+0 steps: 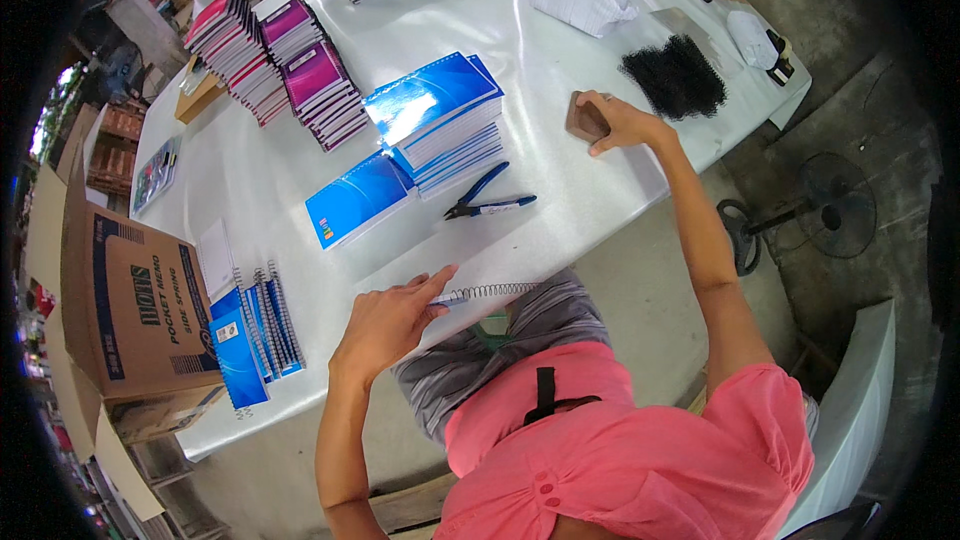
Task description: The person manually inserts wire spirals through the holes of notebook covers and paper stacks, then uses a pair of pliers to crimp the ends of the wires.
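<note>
Table (560, 60) is covered in white sheeting, smooth with a soft sheen. The blue notebooks (440, 115) have glossy card covers that catch the light, same with the magenta ones (315, 80). The coil (490, 292) under my left hand (385, 325) looks like thin shiny metal wire. The pliers (485, 202) have matt blue plastic grips and dark metal tips. The little block (585, 120) under my right hand (625, 122) looks matt brown. The box (135, 305) is plain rough cardboard.
</note>
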Demonstrator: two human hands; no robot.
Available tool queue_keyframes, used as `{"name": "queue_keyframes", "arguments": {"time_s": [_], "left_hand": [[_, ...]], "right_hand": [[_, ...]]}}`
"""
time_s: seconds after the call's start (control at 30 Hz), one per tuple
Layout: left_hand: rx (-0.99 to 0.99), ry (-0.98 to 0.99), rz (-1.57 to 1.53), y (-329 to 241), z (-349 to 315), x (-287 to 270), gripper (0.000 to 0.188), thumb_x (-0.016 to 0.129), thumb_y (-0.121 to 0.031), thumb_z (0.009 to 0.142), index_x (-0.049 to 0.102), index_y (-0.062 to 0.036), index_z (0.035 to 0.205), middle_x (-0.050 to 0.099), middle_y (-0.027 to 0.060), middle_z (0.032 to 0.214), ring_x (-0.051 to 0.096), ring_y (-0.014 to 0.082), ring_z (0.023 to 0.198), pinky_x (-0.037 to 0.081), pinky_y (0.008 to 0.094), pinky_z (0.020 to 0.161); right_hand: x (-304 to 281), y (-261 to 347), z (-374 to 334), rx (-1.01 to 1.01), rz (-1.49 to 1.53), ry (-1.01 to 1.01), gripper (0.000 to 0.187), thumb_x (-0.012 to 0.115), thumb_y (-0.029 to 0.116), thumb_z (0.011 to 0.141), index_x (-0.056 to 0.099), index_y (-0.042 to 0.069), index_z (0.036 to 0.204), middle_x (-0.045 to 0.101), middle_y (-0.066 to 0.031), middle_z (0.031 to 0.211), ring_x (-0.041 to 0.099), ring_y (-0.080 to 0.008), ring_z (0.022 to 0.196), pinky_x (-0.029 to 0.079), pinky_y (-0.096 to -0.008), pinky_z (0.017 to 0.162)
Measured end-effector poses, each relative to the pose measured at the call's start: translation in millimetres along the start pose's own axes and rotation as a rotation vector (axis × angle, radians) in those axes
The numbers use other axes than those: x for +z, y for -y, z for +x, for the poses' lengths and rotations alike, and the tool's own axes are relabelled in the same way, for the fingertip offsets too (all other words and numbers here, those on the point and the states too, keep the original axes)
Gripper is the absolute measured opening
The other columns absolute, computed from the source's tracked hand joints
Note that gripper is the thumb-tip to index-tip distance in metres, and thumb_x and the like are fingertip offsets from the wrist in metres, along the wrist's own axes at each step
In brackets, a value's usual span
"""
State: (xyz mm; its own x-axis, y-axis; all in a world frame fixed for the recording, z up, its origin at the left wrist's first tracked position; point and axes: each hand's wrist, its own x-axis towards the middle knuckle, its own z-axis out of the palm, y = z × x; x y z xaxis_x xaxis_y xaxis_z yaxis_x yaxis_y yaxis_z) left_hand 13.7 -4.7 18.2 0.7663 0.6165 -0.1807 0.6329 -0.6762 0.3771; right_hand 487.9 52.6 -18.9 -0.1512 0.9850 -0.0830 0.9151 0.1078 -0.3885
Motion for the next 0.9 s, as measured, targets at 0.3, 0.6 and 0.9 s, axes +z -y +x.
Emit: {"name": "queue_keyframes", "arguments": {"time_s": [0.3, 0.6, 0.9], "left_hand": [[-0.109, -0.396, 0.222, 11.7, -13.9, 26.6, 0.086, 0.066, -0.048, 0.082, 0.029, -0.0157, 0.152, 0.065, 0.0101, 0.123, 0.060, 0.0332, 0.117, 0.047, 0.0453, 0.100], [-0.282, -0.101, 0.076, 5.6, -0.1, 10.5, 0.090, 0.062, -0.053, 0.085, 0.017, -0.0188, 0.155, 0.065, 0.0032, 0.127, 0.068, 0.0330, 0.094, 0.055, 0.0461, 0.074], [-0.275, -0.117, 0.094, 9.2, 3.9, 0.6, 0.092, 0.065, -0.055, 0.081, 0.020, -0.0226, 0.155, 0.067, 0.0069, 0.119, 0.069, 0.0336, 0.088, 0.054, 0.0444, 0.071]], "right_hand": [[17.4, 172.6, -3.0, -0.649, 0.667, 0.574, 0.057, 0.063, 0.042, 0.090, 0.059, 0.002, 0.131, 0.061, -0.0156, 0.130, 0.058, -0.0277, 0.111, 0.043, -0.0369, 0.094], [59.5, 191.0, 25.8, -0.585, 0.505, 0.656, 0.068, 0.062, 0.059, 0.084, 0.064, 0.008, 0.128, 0.065, -0.0123, 0.121, 0.059, -0.0222, 0.111, 0.044, -0.0334, 0.094], [56.0, 188.3, 28.0, -0.643, 0.928, 0.693, 0.067, 0.066, 0.051, 0.084, 0.061, 0.003, 0.129, 0.063, -0.0156, 0.117, 0.058, -0.0254, 0.107, 0.042, -0.0351, 0.094]]}}
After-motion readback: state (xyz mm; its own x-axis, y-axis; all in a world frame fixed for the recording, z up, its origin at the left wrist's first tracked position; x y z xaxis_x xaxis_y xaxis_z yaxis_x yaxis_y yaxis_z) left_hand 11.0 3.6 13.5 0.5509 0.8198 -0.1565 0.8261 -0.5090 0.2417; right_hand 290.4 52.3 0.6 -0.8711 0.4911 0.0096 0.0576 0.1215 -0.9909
